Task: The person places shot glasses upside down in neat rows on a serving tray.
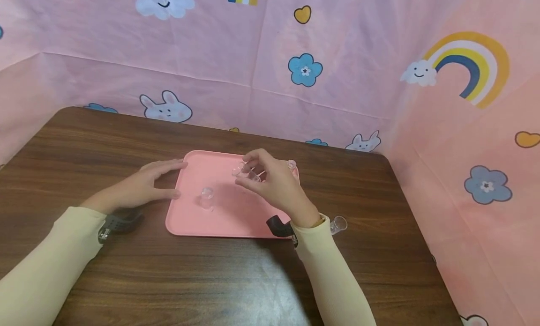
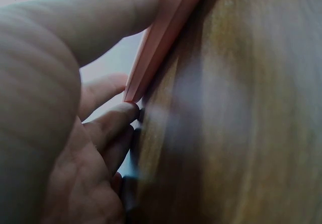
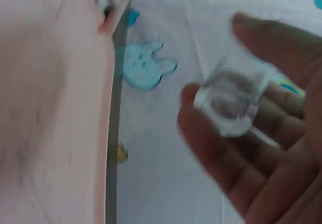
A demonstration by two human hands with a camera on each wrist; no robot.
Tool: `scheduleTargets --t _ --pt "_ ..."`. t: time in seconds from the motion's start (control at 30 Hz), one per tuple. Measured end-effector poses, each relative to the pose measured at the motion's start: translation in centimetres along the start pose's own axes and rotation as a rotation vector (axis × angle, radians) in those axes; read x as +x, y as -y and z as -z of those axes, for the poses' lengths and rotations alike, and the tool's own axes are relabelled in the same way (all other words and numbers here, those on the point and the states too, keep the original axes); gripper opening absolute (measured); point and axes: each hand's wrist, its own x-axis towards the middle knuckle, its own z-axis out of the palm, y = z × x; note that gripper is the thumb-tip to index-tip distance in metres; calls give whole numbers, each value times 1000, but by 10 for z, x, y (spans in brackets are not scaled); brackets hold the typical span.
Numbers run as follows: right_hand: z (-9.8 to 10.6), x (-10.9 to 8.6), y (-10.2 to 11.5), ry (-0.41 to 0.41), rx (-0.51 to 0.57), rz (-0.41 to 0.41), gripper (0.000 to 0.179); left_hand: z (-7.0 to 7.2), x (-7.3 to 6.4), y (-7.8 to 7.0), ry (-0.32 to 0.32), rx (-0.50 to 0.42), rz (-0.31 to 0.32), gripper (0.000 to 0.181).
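My right hand (image 1: 276, 183) is above the back right part of a pink tray (image 1: 229, 225), holding a small clear glass (image 3: 229, 103). In the right wrist view the glass lies against curled fingers (image 3: 206, 138), tilted, with the thumb at its other side. My left hand (image 1: 141, 183) is at the tray's left edge, thumb and fingertips touching the rim; its fingers are extended. On the tray's left half stands another clear glass (image 1: 207, 199). A further clear piece (image 1: 292, 164) shows at the back right corner, partly hidden behind my right hand.
One more clear glass (image 1: 339, 224) is on the brown wooden table (image 1: 190, 279), right of the tray and beside my right sleeve. A pink printed cloth (image 1: 261, 63) hangs behind the table and along its right side.
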Motion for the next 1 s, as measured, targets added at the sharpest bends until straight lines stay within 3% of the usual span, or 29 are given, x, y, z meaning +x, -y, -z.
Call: scheduleTargets --t 0.07,0.23,0.33,0.53,0.73,0.87,1.0 --pt "3 0 -4 19 -85 -34 33 1 0 0 6 -1 3 84" --pt "9 0 -16 -13 -247 -12 28 1 1 2 8 5 -2 85" --pt "10 0 -17 -62 -218 31 33 0 1 3 -3 11 -16 85" --pt "7 0 -8 -129 -43 128 41 -2 1 4 -21 7 -37 83" --pt "1 2 3 -133 60 142 31 0 1 3 -21 -6 -41 82" --pt "-2 3 0 -111 47 161 30 1 1 2 -24 -10 -48 81" --pt "-2 3 -7 -93 -66 122 40 0 1 3 -18 -14 -47 82"
